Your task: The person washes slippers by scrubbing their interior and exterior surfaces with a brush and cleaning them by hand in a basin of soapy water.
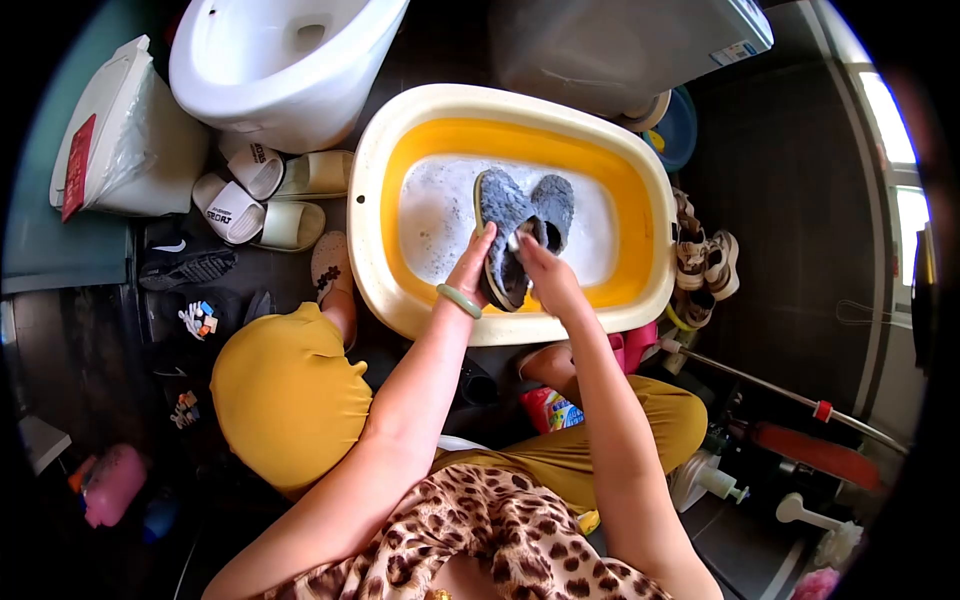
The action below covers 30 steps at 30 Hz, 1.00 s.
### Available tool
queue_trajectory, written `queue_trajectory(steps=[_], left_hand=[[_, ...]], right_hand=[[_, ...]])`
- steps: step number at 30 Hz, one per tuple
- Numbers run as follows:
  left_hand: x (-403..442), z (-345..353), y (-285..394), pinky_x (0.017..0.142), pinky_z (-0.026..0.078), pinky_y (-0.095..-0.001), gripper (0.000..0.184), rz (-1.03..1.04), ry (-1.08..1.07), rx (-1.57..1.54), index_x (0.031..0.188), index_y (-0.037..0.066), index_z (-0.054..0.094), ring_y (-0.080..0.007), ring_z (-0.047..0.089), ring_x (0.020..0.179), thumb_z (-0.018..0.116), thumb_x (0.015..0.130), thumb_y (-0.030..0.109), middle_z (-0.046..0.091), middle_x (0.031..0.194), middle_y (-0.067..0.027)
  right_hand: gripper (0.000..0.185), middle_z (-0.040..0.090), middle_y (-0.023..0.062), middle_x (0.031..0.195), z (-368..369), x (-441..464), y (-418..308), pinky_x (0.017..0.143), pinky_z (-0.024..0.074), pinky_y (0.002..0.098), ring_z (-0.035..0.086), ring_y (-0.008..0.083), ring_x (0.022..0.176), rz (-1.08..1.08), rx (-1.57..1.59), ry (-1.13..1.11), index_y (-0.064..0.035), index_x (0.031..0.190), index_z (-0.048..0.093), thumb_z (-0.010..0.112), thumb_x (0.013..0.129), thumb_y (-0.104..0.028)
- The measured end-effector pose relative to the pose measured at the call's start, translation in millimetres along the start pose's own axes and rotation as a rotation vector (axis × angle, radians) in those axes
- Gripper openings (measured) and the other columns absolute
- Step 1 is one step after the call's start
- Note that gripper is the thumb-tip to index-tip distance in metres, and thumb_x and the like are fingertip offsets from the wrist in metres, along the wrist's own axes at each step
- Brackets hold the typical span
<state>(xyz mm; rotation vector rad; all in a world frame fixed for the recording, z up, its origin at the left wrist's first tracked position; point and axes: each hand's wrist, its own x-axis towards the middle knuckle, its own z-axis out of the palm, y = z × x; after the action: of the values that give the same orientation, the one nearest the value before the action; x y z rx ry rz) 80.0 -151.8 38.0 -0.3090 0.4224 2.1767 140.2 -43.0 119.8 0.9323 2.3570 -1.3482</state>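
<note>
My left hand (474, 268) is closed around the side of a wet grey fuzzy slipper (502, 203), held tilted over a yellow and cream basin (378, 290). My right hand (550, 275) is at the slipper's opening with its fingers bent together. Something small and pale shows at those fingertips, but its kind is hidden. Beyond it a second grey slipper (555, 203) rests in the basin. White suds (435, 225) cover the water around both slippers.
A toilet (290, 100) and a white bin (150, 150) stand at the upper left. Slides (230, 210) and a black shoe (188, 262) lie left of the basin. Sneakers (718, 265) sit at its right, near a metal pole (770, 388). A blue basin (680, 130) is behind.
</note>
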Motion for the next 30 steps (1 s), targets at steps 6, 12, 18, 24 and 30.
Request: queue_trajectory(steps=[6, 12, 18, 24, 30], left_hand=[[-7, 8, 4, 0.095, 0.045, -0.0407, 0.059, -0.066, -0.054, -0.095, 0.125, 0.009, 0.05, -0.0244, 0.056, 0.108, 0.048, 0.087, 0.054, 0.057, 0.12, -0.0098], [-9, 13, 8, 0.101, 0.038, -0.0407, 0.058, -0.038, -0.115, -0.195, 0.134, 0.011, 0.04, -0.025, 0.048, 0.119, 0.039, 0.092, 0.051, 0.048, 0.132, -0.009], [-19, 25, 8, 0.101, 0.038, -0.0407, 0.055, -0.122, -0.148, -0.204, 0.133, 0.01, 0.041, -0.0257, 0.05, 0.117, 0.033, 0.095, 0.048, 0.05, 0.129, -0.0109], [-16, 22, 10, 0.1, 0.039, -0.0402, 0.058, -0.127, -0.117, -0.177, 0.13, 0.008, 0.043, -0.0248, 0.051, 0.115, 0.036, 0.093, 0.051, 0.052, 0.126, -0.0118], [-7, 2, 29, 0.103, 0.026, -0.0499, 0.086, -0.036, 0.02, 0.008, 0.137, 0.008, 0.034, -0.0251, 0.034, 0.128, 0.022, 0.083, 0.074, 0.039, 0.139, -0.0114]], right_hand=[[0.04, 0.057, -0.0055, 0.086, -26, -56, 0, 0.042, 0.027, 0.0181, 0.031, 0.0026, 0.047, 0.031, 0.35, -0.11, -0.0136, 0.131, 0.049, 0.052, 0.092, -0.011], [0.071, 0.061, 0.0075, 0.096, -55, -16, -28, 0.056, 0.0427, 0.0228, 0.052, 0.0088, 0.067, -0.154, 0.153, 0.267, -0.0078, 0.139, 0.035, 0.069, 0.078, -0.021], [0.047, 0.063, 0.0186, 0.1, -39, 31, -46, 0.08, 0.046, 0.0425, 0.059, 0.0343, 0.097, -0.093, -0.562, 0.302, -0.0046, 0.101, 0.055, 0.072, 0.066, -0.03], [0.027, 0.064, 0.0187, 0.088, -45, 39, -41, 0.076, 0.0465, 0.0433, 0.06, 0.0364, 0.087, -0.184, -0.646, 0.409, -0.0061, 0.09, 0.059, 0.062, 0.069, -0.022], [0.02, 0.061, 0.0205, 0.076, -68, 35, -28, 0.067, 0.0458, 0.045, 0.059, 0.0396, 0.077, -0.291, -0.544, 0.534, -0.0052, 0.079, 0.054, 0.062, 0.067, -0.019]])
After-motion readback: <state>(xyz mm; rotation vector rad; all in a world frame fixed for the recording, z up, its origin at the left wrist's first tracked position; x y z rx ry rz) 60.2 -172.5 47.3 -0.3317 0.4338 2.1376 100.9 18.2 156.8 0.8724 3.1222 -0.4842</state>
